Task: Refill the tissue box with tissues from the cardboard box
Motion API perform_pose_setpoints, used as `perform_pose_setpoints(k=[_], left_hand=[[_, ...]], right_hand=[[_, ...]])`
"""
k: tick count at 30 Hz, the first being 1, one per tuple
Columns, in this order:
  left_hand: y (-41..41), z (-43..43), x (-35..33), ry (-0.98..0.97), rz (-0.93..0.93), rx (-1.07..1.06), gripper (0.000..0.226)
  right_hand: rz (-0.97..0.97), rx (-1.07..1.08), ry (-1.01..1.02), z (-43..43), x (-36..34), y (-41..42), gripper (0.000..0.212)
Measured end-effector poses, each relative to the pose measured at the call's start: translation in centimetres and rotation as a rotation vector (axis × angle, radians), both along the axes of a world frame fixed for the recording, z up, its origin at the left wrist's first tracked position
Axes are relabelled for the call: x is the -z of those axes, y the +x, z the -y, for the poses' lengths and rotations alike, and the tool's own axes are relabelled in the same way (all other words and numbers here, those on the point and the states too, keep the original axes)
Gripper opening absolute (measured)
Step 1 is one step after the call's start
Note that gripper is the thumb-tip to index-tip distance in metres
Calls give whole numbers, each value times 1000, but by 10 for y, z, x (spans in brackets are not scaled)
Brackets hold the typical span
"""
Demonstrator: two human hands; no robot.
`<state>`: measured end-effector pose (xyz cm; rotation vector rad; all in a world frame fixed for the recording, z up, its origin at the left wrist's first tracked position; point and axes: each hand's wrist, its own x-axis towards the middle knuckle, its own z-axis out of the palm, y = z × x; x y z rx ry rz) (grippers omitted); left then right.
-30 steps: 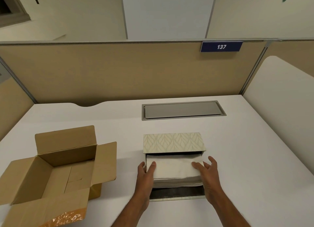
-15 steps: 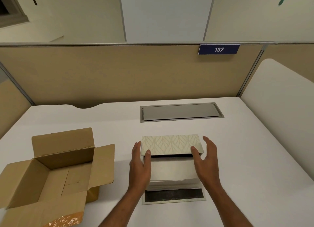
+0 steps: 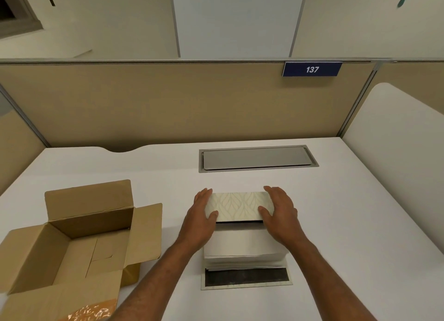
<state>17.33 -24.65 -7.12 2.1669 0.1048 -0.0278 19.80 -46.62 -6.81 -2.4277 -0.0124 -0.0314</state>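
The tissue box (image 3: 237, 206) is cream with a leaf pattern and lies on the white desk in front of me. A white stack of tissues (image 3: 242, 246) sticks out of its near end, over a flap with a dark strip (image 3: 246, 276). My left hand (image 3: 200, 218) grips the box's left side and my right hand (image 3: 280, 211) grips its right side, thumbs on top. The open brown cardboard box (image 3: 72, 246) stands to the left, and its inside looks empty.
A grey cable hatch (image 3: 257, 158) is set into the desk (image 3: 348, 224) behind the tissue box. Beige partition walls close the back and left; a white panel (image 3: 396, 152) stands on the right. A blue sign reads 137 (image 3: 311, 69).
Both hands have moved forward from the tissue stack onto the sides of the patterned box. The stack now sits deeper under the box.
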Motion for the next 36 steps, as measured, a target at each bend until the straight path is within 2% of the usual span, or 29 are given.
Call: perform_pose_setpoints(k=[4, 13, 19, 30, 33, 36], left_hand=[[-11, 0, -4, 24, 31, -20, 63], [-87, 7, 8, 174, 266, -31, 50], [-124, 13, 32, 199, 270, -25, 49], [-149, 16, 67, 240, 294, 16, 56], [-151, 16, 64, 276, 291, 5, 55], [-158, 18, 54, 340, 278, -5, 59]], right_hand=[[10, 35, -7, 1, -6, -10, 65], [241, 160, 36, 1, 11, -92, 57], [257, 261, 113, -3, 36, -131, 51], [286, 286, 117, -4, 71, -158, 46], [260, 277, 69, -4, 67, -160, 47], [224, 300, -28, -7, 58, -165, 57]])
